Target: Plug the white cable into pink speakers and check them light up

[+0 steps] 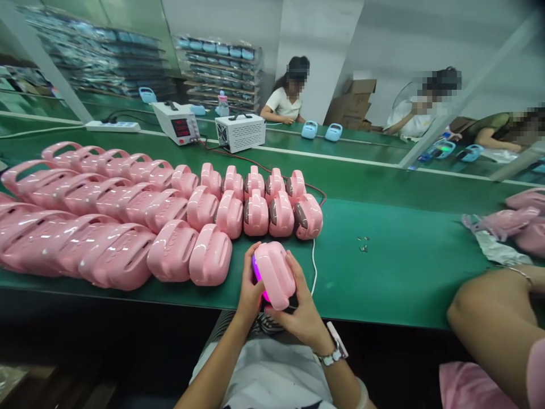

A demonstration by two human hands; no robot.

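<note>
Clamped between both hands, one pink unit is at the front edge of the green surface [404, 278], near the middle: left hand [249, 289] on its left side, beside a purple light [256, 269], right hand [304, 315] around its right side and underneath. Whether the unit [275, 275] touches the surface cannot be told.

From the left edge, three rows of pink units [172, 250] stand handles up; the front row stops short of the hands, the two behind run farther right. Along the far edge, left to right, are a power strip [113, 126], a meter [174, 122] with red digits and a vented box [242, 133]. A white cable [314, 264] runs down beside the right hand. Small metal bits [363, 248] lie right of it. Wrapped pink pieces [525, 221] are heaped at the right edge, and a co-worker's arm [489, 312] bends over the front right corner.
</note>
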